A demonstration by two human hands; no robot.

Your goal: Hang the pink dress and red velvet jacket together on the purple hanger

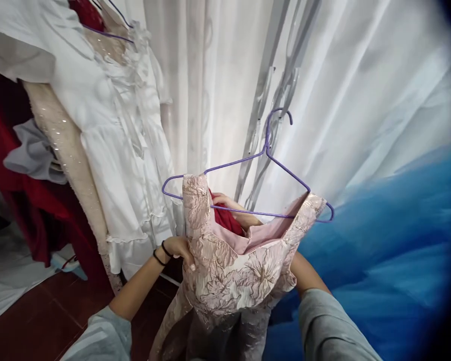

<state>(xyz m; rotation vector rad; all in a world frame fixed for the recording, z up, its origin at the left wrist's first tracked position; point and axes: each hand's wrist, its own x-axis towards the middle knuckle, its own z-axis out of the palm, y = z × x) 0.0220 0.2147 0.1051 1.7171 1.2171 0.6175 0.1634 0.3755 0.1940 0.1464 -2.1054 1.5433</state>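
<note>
Head view. White curtain [218, 75] spans the background; blue fabric [391, 260] fills the lower right. White dress [113, 135] hangs at left, partly covering a beige sequined garment [73, 155], with dark red cloth [30, 210] behind that. Pink brocade dress [244, 281] is at centre, in front of the person, its bodice uppermost and its skirt running down out of frame. Both shoulder straps sit over a purple hanger [235, 162], which tilts, lower at its right end. Hook points upward before the curtain; cannot tell whether it catches on anything.

Left hand [180, 249] is clamped on the pink brocade dress at the side of the bodice, below the strap, thumb on the outer face. Right hand [231, 204] shows behind the neck opening, its forearm passing behind the dress; fingers lie at the edge of a red lining-like cloth [227, 220]; cannot tell whether they grip it. Two black bands [160, 256] circle the left wrist.
</note>
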